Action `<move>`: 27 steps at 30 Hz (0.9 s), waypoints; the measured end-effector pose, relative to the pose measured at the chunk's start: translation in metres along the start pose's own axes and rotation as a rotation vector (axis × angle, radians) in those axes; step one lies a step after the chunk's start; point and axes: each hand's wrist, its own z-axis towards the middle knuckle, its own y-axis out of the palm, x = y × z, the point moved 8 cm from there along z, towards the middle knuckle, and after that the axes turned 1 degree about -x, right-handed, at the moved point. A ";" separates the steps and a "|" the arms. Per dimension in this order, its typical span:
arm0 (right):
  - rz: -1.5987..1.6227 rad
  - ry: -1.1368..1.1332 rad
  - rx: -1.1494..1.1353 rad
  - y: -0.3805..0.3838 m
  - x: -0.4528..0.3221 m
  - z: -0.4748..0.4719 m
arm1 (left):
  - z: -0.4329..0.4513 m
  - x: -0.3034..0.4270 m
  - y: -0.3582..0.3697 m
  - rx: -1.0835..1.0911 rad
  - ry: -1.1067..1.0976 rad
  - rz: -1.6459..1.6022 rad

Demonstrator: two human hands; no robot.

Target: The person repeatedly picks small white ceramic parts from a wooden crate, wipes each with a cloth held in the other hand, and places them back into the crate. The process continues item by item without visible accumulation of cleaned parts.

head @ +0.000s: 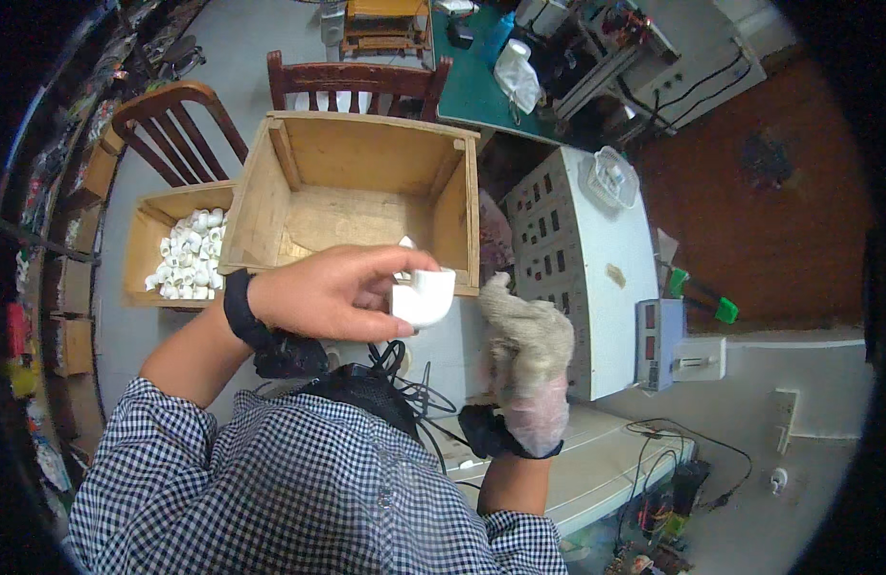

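My left hand [335,291], bare with a black wristband, grips a white plastic pipe elbow [425,300] between thumb and fingers, just over the near edge of a wooden box [378,154]. Another white piece [407,243] shows in part behind the fingers. In a knitted glove, my right hand [532,338] is to the right of the box, beside a pale cabinet; its fingers look curled, and whether it holds anything is hidden. A smaller wooden box [137,251] at the left holds a heap of white pipe elbows [191,255].
Two wooden chairs [180,133] [360,75] stand beyond the boxes. The pale cabinet with switches [619,273] bears a white plastic basket [612,180]. Black cables [428,402] hang near my body. A green-topped table [471,79] is at the back, crowded shelves at the far left.
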 end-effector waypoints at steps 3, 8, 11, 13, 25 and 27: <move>-0.002 -0.094 -0.223 0.042 -0.036 -0.005 | -0.020 0.018 0.005 0.006 0.202 0.377; -0.255 -0.288 -0.242 0.086 -0.062 -0.012 | -0.048 0.002 -0.003 0.050 0.213 -0.073; -0.137 -0.272 -0.287 0.118 -0.053 -0.023 | -0.068 -0.006 -0.014 0.090 0.287 -0.163; -0.144 -0.307 -0.330 0.136 -0.050 -0.030 | -0.075 -0.008 -0.020 0.111 0.370 -0.202; 0.005 -0.420 -0.151 0.170 -0.075 -0.032 | -0.141 -0.004 -0.022 0.077 0.602 -0.159; 0.209 -0.195 -0.086 0.174 -0.062 -0.034 | -0.148 -0.001 -0.022 0.069 0.638 -0.215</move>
